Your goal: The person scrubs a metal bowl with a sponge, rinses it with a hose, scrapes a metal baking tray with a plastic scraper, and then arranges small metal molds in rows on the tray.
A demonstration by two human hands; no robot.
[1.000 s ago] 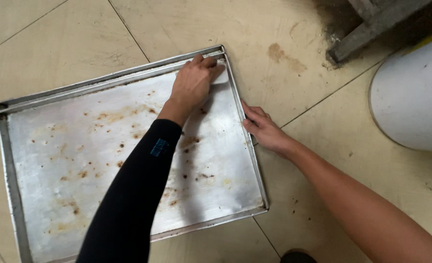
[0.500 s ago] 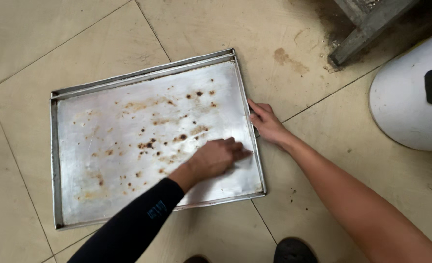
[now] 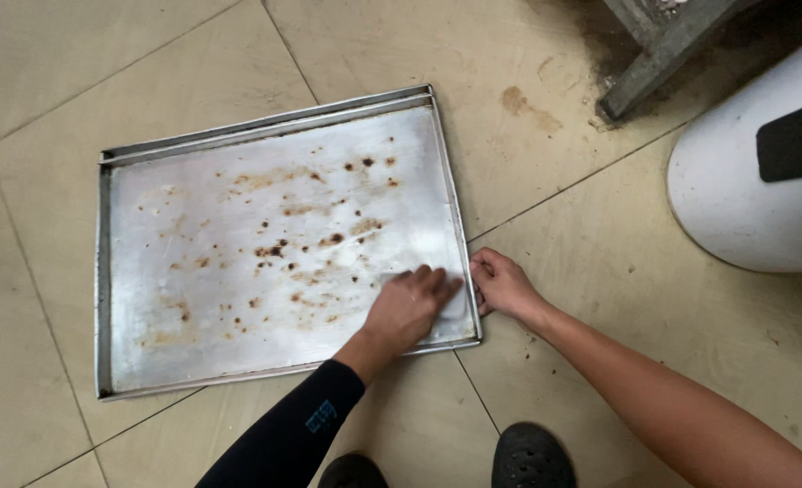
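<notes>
— What's underfoot here?

— A floor (image 3: pixel 654 298) of large beige tiles with thin grout lines, grimy and dark toward the far right corner, with a brown stain near there.

— And the tray?

— A big metal baking tray (image 3: pixel 193 235) lies flat on the floor, slightly skewed to the grout lines, its bottom speckled with burnt brown spots. A second rim seems to show along its far edge, though I cannot tell for sure.

— The hands?

— The left hand (image 3: pixel 410 307), on a black-sleeved arm, lies palm down with fingers flat inside the tray's near right corner, holding nothing. The right hand (image 3: pixel 500 285), bare-armed, curls its fingers onto the tray's right rim near that same corner.

— Anything else around?

— A white rounded container (image 3: pixel 745 199) at the right, a grey metal leg (image 3: pixel 663 45) at the far right, and two dark shoes (image 3: pixel 528 456) at the near edge.
</notes>
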